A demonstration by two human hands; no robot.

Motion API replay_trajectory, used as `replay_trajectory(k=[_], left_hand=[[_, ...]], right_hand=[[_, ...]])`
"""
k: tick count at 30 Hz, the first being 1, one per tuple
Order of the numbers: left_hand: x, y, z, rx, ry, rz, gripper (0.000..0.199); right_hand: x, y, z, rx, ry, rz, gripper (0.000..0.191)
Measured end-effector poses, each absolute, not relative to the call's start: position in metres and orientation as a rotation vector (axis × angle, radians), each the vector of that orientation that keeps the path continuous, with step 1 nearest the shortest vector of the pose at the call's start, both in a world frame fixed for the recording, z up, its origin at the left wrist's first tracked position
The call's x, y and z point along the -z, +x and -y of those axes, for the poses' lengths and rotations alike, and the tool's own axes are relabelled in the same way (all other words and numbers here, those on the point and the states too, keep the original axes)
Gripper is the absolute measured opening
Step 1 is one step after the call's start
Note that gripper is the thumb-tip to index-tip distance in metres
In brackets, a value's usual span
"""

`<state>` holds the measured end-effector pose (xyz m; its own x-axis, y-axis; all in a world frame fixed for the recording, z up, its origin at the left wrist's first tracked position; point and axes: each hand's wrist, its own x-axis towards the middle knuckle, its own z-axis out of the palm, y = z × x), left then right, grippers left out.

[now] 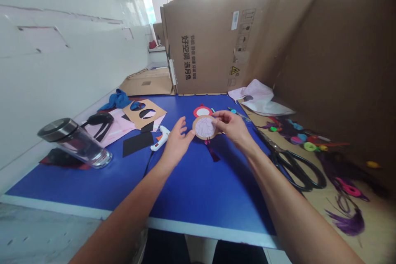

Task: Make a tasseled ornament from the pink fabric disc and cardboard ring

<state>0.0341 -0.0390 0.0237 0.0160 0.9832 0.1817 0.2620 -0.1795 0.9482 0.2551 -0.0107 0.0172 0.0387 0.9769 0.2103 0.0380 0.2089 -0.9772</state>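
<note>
A round cardboard disc (203, 127) faced with pale lilac patterned paper is held up above the blue table (198, 198). My right hand (232, 126) pinches its right edge between thumb and fingers. At the disc's left edge is the thumb tip of my left hand (177, 140), whose other fingers are spread apart. From the disc's lower edge hangs a dark purple-red tassel (214, 154) with a pink bead. Just behind lies a red ring-shaped piece (196, 111) with a white centre. Left of my left hand rests a white glue gun (161, 138).
To the left stand a glass bottle (83, 144), black paper (138, 143) and a cardboard sheet with round holes (128, 111). Large scissors (292, 163), purple tassels (349, 220) and several coloured beads lie right. A tall cardboard box (213, 49) walls off the back.
</note>
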Motion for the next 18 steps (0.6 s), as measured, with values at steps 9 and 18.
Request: replay_trajectory(k=[9,18], left_hand=[[-0.026,0.067,0.018,-1.198,1.006,-0.953,0.041],[-0.015,0.068,0.016,-1.3,1.022,-0.961,0.035]], right_hand=[[-0.025,0.255,0.017,-0.859,-1.025,1.201,0.045],[-0.022,0.246,0.022,-0.965,-1.007,1.107,0.053]])
